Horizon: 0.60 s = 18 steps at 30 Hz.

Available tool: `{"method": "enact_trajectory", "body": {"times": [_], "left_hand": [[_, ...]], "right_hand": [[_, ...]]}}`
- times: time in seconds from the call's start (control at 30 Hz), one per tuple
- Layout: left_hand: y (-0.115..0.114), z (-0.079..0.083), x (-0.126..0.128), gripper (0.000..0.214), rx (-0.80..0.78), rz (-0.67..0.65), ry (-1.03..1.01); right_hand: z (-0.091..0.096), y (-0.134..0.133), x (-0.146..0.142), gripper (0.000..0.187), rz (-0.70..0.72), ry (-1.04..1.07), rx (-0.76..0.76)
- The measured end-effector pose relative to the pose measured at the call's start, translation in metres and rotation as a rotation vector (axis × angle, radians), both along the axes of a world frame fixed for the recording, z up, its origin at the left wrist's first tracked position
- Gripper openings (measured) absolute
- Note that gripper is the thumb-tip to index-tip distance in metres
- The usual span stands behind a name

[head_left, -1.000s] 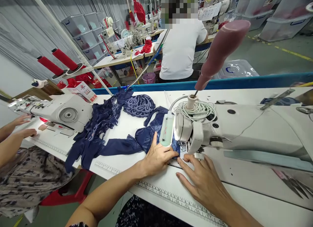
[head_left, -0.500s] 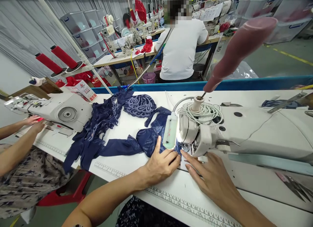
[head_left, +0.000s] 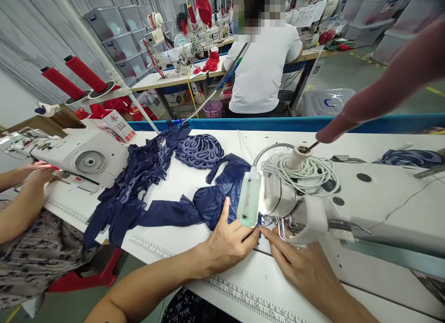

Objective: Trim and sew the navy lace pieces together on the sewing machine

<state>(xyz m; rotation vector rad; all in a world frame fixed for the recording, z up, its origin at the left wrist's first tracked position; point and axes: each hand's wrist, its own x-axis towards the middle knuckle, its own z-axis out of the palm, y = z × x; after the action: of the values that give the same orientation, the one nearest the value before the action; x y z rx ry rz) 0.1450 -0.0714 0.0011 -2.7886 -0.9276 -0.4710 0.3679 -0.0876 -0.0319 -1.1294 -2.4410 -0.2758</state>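
A navy bra (head_left: 215,203) lies on the white sewing table, its near edge running under the needle area of a sewing machine (head_left: 375,193). My left hand (head_left: 227,242) presses on the bra's near edge, fingers bent together on the cloth and thumb raised over the cup. Close to the presser foot (head_left: 270,219), my right hand (head_left: 301,265) has its index finger stretched to the fabric's edge; some of its other fingers are hidden behind the machine head. A pale green translucent plate (head_left: 249,200) hangs above my left fingertips and hides part of the cloth.
More navy garments (head_left: 139,179) are heaped to the left, joined to the patterned cup (head_left: 198,150). A pink-handled tool (head_left: 368,98) stands tilted above coiled tubing (head_left: 313,172). At far left another person's hands (head_left: 40,172) work at a second machine (head_left: 86,154). Red thread cones (head_left: 85,75) stand behind.
The view has shifted, so the machine and pink handle appear further right and larger. Both hands stay at the presser foot, with the right fingertip still on the fabric edge.
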Motion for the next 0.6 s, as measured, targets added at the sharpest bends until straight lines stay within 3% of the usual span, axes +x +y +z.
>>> {"method": "enact_trajectory", "body": {"times": [0.2,0.43,0.6], "left_hand": [[0.010,0.005,-0.003,0.032,-0.052,0.001,0.023],[0.010,0.002,-0.007,0.032,-0.167,0.024,-0.062],[0.007,0.004,-0.006,0.028,-0.159,0.023,-0.118]], "right_hand": [[-0.006,0.000,0.000,0.035,-0.007,-0.005,-0.069],[0.016,0.008,-0.003,0.038,-0.062,0.081,-0.067],[0.034,0.013,-0.013,0.036,-0.009,0.043,-0.045]]}}
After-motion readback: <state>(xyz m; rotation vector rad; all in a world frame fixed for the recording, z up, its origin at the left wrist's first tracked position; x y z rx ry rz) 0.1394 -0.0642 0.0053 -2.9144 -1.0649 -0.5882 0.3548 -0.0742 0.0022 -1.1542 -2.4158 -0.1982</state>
